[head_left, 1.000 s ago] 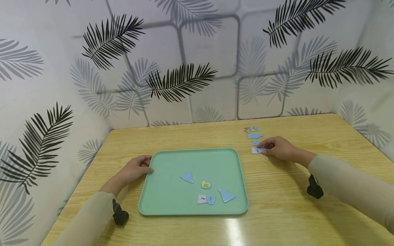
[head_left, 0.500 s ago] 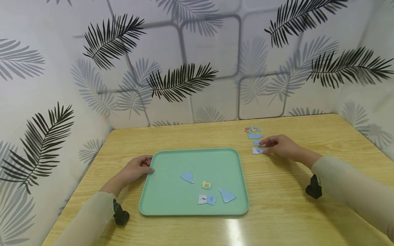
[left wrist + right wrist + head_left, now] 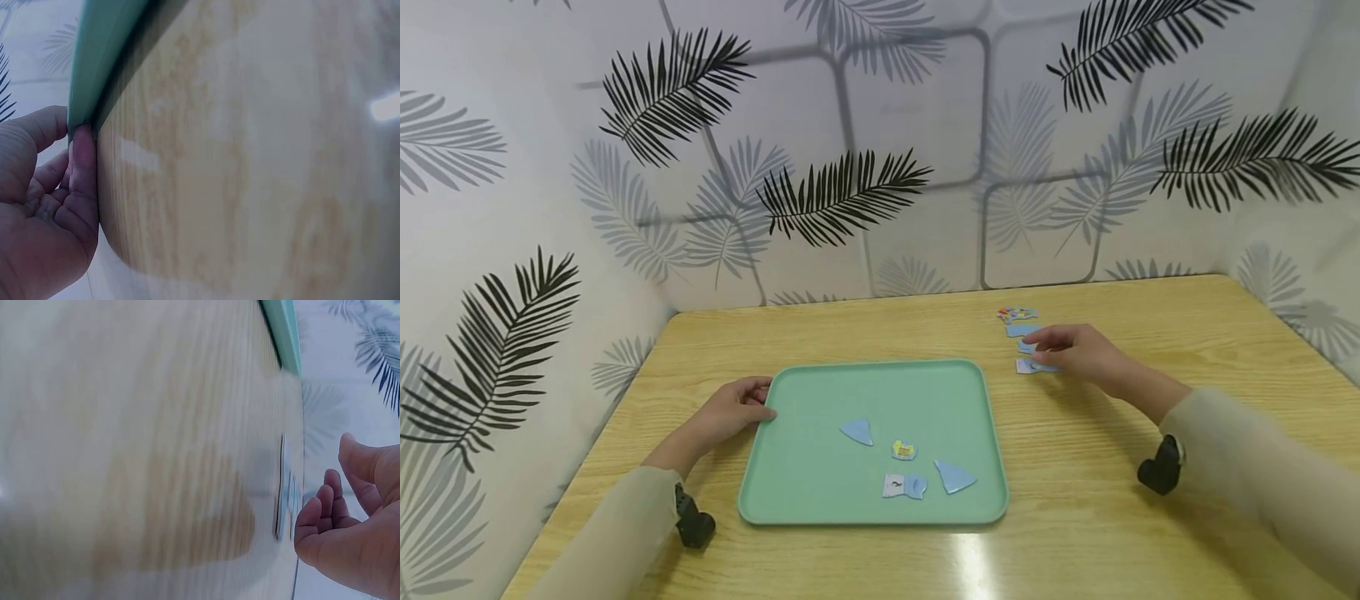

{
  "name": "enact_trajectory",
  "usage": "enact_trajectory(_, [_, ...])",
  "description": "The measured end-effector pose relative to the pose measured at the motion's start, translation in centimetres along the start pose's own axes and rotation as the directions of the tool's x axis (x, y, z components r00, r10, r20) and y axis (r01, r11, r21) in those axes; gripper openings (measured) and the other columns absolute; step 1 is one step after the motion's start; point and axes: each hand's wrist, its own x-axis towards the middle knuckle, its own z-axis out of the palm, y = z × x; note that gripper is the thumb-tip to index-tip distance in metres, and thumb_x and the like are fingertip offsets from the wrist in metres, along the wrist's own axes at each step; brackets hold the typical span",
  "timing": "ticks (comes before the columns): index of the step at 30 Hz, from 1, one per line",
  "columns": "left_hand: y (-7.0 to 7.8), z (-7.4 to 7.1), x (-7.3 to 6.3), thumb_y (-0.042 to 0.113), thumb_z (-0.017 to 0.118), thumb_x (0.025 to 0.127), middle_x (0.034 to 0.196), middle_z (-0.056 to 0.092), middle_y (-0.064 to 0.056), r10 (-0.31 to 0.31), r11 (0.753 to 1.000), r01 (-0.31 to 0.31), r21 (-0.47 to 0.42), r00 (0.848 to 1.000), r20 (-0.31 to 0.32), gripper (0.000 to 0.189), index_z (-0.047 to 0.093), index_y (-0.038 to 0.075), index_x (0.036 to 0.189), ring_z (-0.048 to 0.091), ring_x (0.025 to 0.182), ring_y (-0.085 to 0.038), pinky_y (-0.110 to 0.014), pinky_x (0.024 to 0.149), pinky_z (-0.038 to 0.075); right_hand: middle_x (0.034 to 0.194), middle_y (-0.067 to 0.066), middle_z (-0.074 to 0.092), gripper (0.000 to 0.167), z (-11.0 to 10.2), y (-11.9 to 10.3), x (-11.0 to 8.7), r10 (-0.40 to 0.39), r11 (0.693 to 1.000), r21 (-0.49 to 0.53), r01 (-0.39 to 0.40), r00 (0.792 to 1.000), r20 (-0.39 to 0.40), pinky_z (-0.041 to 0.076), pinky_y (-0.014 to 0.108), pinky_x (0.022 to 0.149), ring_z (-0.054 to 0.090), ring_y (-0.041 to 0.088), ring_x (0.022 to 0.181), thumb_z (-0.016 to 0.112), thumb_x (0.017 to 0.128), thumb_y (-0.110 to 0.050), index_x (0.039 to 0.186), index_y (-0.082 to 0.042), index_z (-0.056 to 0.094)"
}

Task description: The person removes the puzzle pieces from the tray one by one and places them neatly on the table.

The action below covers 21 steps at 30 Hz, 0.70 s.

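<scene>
My left hand (image 3: 726,414) grips the left rim of a green tray (image 3: 820,492), thumb on top; the left wrist view shows other fingers at its underside. My right hand (image 3: 1081,357) hovers over flat pieces at the right, loosely bent, with no piece visible between thumb and fingers in the right wrist view. Below it lies a white-and-blue piece (image 3: 1027,366), then a small blue piece (image 3: 1024,346), partly hidden by the fingertips. Behind them are a wider blue piece (image 3: 1019,331) and a multicoloured piece (image 3: 1018,314).
On the tray lie two triangular blue pieces (image 3: 858,431), a small yellow-printed piece (image 3: 903,451) and a white-and-blue piece (image 3: 904,486). Everything stands on a wooden table (image 3: 865,562). A leaf-patterned wall covering (image 3: 917,242) rises behind the table's back edge.
My right hand has drawn off the nearest white-and-blue piece, rising slightly and shifting back over the small blue piece. That white-and-blue piece stays on the table. The left hand has not moved.
</scene>
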Motion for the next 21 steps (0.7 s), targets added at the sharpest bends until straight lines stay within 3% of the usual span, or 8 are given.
enact_trajectory(5, [0.0, 0.0, 0.0, 0.004, 0.065, 0.091, 0.11, 0.053, -0.015, 0.001, 1.0, -0.001, -0.012, 1.0, 0.002, 0.056, 0.042, -0.005, 0.141, 0.051, 0.092, -0.022, -0.03, 0.075, 0.05, 0.112, 0.014, 0.057, 0.042, 1.4, -1.0, -0.8, -0.022, 0.998, 0.053, 0.021, 1.0, 0.021, 0.047, 0.034, 0.087, 0.052, 0.02, 0.098, 0.063, 0.096, -0.013, 0.133, 0.005, 0.054])
enact_trajectory(21, [-0.3, -0.1, 0.1, 0.004, 0.064, 0.091, 0.11, 0.052, -0.016, 0.007, 0.999, -0.006, -0.032, 1.0, 0.016, 0.056, 0.042, -0.005, 0.142, 0.052, 0.092, -0.022, -0.031, 0.075, 0.051, 0.106, 0.01, 0.058, 0.04, 5.0, -3.6, -2.6, -0.096, 0.986, 0.145, 0.084, 0.992, 0.077, 0.048, 0.029, 0.085, 0.054, 0.02, 0.097, 0.064, 0.094, -0.009, 0.13, 0.007, 0.054])
